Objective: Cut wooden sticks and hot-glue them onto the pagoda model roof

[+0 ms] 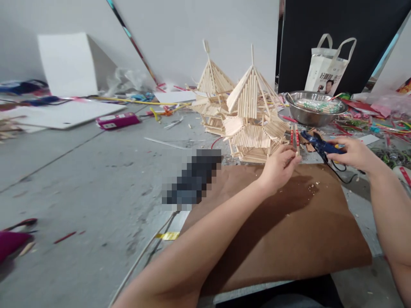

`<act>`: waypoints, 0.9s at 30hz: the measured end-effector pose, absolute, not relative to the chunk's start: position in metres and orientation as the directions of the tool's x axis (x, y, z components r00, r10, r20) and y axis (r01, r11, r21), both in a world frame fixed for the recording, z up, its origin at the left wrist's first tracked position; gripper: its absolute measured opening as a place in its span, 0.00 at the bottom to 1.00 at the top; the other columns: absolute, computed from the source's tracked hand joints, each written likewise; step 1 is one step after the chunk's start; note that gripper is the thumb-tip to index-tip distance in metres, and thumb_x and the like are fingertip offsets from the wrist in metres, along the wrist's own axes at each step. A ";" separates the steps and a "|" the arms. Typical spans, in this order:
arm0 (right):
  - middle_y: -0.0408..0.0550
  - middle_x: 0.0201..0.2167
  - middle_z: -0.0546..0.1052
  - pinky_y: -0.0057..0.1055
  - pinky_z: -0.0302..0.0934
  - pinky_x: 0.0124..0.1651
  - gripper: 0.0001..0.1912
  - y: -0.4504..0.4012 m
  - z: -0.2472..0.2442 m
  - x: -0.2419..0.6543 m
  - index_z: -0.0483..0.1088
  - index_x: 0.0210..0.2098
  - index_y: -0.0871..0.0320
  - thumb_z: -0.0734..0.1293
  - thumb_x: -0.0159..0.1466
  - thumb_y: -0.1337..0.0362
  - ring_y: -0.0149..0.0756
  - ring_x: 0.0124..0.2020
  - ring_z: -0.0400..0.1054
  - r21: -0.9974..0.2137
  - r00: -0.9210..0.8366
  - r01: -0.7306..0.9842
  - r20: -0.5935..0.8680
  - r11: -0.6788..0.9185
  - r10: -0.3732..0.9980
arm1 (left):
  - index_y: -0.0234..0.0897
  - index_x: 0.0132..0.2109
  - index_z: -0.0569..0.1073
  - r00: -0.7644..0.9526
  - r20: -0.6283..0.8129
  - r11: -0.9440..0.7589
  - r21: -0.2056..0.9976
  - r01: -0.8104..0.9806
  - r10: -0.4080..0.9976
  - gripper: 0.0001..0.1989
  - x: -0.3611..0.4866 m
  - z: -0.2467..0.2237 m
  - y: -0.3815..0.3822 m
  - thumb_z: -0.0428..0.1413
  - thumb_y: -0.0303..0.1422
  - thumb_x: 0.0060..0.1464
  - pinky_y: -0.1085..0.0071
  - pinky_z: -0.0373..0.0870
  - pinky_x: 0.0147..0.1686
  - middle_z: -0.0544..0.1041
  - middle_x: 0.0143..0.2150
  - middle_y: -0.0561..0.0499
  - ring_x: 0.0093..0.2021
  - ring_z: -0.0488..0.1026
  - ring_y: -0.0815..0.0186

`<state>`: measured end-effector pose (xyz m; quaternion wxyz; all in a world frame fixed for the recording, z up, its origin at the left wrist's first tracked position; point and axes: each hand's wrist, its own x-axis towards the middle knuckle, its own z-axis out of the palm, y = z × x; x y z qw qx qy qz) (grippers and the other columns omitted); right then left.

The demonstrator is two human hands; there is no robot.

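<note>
My left hand [281, 166] is closed on a pair of upright wooden sticks [297, 139] with red bands, just right of the nearer stick pavilion. In my right hand [351, 152] is a dark blue glue gun [324, 146], its tip pointing left towards the sticks but apart from them. The nearer pavilion [252, 134], built of pale wooden sticks with a pointed roof, stands behind the brown sheet [298, 231]. A second, similar pavilion [213, 81] is behind it to the left. Small wood crumbs lie on the sheet.
A metal bowl [314, 115] with plastic-wrapped items stands at the back right, before a white bag [327, 70]. The glue gun's black cord trails below my right hand. A pixelated dark object [195, 177] lies left of the sheet, a magenta pack [118, 120] farther left.
</note>
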<state>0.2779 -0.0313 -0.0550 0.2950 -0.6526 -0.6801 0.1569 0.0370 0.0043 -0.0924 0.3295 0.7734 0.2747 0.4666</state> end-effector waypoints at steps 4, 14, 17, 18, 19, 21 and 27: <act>0.35 0.12 0.63 0.24 0.48 0.16 0.20 -0.041 -0.049 0.270 0.69 0.40 0.59 0.70 0.50 0.58 0.24 0.12 0.54 -0.879 0.106 0.471 0.143 0.077 0.984 | 0.34 0.25 0.66 0.472 0.568 -0.687 0.716 0.119 0.674 0.12 0.042 -0.102 0.002 0.49 0.33 0.56 0.61 0.62 0.52 0.69 0.48 0.40 0.52 0.66 0.62; 0.47 0.32 0.74 0.31 0.56 0.20 0.14 -0.031 -0.064 0.233 0.65 0.34 0.53 0.62 0.50 0.55 0.31 0.21 0.63 -0.984 0.196 0.022 0.178 0.177 0.964 | 0.36 0.25 0.65 0.548 0.396 -0.479 0.878 0.010 0.737 0.15 0.046 -0.103 -0.010 0.46 0.37 0.58 0.70 0.63 0.41 0.66 0.30 0.51 0.33 0.65 0.69; 0.54 0.36 0.75 0.41 0.63 0.35 0.23 -0.032 -0.071 0.220 0.64 0.45 0.56 0.51 0.57 0.52 0.41 0.36 0.69 -0.984 0.050 0.080 0.161 0.157 0.986 | 0.37 0.24 0.63 0.539 0.392 -0.480 0.877 0.027 0.746 0.15 0.046 -0.104 -0.009 0.46 0.37 0.57 0.72 0.62 0.36 0.62 0.25 0.53 0.30 0.62 0.70; 0.55 0.36 0.75 0.43 0.62 0.38 0.26 -0.033 -0.072 0.217 0.64 0.47 0.57 0.47 0.58 0.52 0.43 0.38 0.69 -0.982 0.007 0.108 0.153 0.152 0.988 | 0.37 0.24 0.63 0.544 0.384 -0.476 0.879 0.031 0.746 0.15 0.046 -0.104 -0.009 0.46 0.37 0.57 0.72 0.61 0.35 0.61 0.25 0.54 0.29 0.62 0.70; 0.55 0.35 0.75 0.45 0.61 0.40 0.28 -0.034 -0.073 0.214 0.63 0.49 0.58 0.45 0.59 0.53 0.43 0.40 0.69 -0.980 -0.014 0.137 0.143 0.143 0.990 | 0.37 0.24 0.63 0.549 0.377 -0.471 0.881 0.035 0.746 0.15 0.045 -0.105 -0.009 0.46 0.37 0.57 0.72 0.61 0.35 0.61 0.24 0.54 0.29 0.62 0.69; 0.56 0.34 0.75 0.47 0.60 0.43 0.29 -0.036 -0.072 0.209 0.64 0.50 0.59 0.43 0.59 0.56 0.44 0.42 0.69 -0.977 -0.003 0.179 0.113 0.111 0.994 | 0.37 0.23 0.63 0.570 0.367 -0.467 0.884 0.034 0.735 0.16 0.045 -0.105 -0.009 0.47 0.38 0.57 0.72 0.62 0.35 0.62 0.24 0.54 0.29 0.62 0.69; 0.53 0.37 0.75 0.46 0.62 0.43 0.23 -0.035 -0.073 0.211 0.67 0.45 0.58 0.53 0.53 0.60 0.44 0.40 0.70 -0.974 0.026 0.140 0.182 0.176 0.983 | 0.36 0.25 0.66 0.583 0.432 -0.538 0.843 0.010 0.688 0.13 0.043 -0.099 -0.003 0.48 0.35 0.55 0.73 0.62 0.36 0.67 0.28 0.51 0.32 0.64 0.69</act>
